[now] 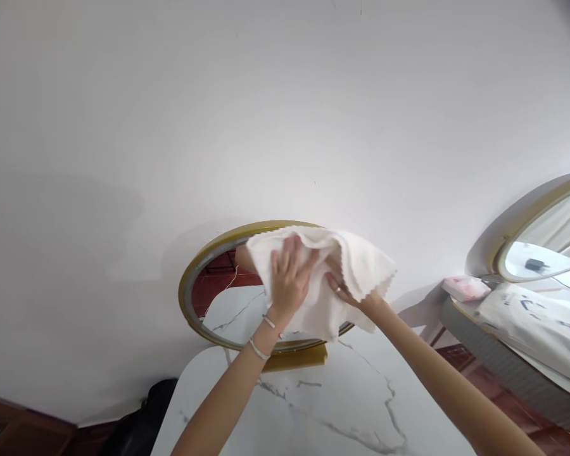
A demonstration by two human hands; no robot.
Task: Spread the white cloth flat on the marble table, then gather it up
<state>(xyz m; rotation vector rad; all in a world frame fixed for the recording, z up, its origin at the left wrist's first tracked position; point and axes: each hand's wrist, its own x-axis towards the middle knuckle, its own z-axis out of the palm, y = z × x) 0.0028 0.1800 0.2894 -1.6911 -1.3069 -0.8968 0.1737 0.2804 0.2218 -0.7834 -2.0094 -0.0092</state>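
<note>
A white cloth (368, 259) with zigzag edges lies draped over the right part of an oval mirror (232, 307) with a gold frame. My left hand (289, 285) rests on the cloth with its fingers stretched and apart, over the middle of the glass. Part of the cloth folds over my right hand (346, 292), whose fingers grip it; some of them are hidden. The mirror stands on a gold base (292, 360) on a white marbled tabletop (313, 411). Red floor and the tabletop are reflected in the uncovered glass on the left.
Behind the mirror rises a white wall (266, 114). To the right, a second gold-framed mirror (551, 234) stands over another table with a pink-and-white packet (465, 288) and a white printed bag (536, 323). A black object (145, 418) sits on the floor at lower left.
</note>
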